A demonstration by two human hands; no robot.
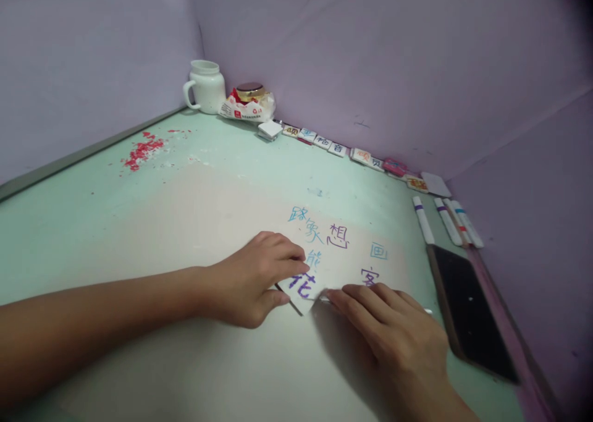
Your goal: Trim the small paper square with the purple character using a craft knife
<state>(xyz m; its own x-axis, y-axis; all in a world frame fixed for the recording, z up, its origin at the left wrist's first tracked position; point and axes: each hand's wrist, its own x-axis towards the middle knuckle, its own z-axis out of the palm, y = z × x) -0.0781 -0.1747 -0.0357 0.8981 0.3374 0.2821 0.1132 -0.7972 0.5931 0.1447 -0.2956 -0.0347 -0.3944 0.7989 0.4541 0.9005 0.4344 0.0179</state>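
We see the left hand (252,280) pinching a small card (302,288) marked with a purple character, near centre on the counter (92,224). The right hand (393,335) lies flat, fingers extended, pinning the written paper (352,255) steady beside it.

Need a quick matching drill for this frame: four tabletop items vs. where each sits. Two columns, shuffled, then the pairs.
Things:
1. white ceramic mug
2. red crumbs
3. black flat phone
4. small white card with a purple character

Places:
A. right edge of the table, just below the white marker pens
B. pinched by the left hand, beside the right hand
C. far corner, against the wall
D. far left of the green tabletop

Pairs: 1-C, 2-D, 3-A, 4-B
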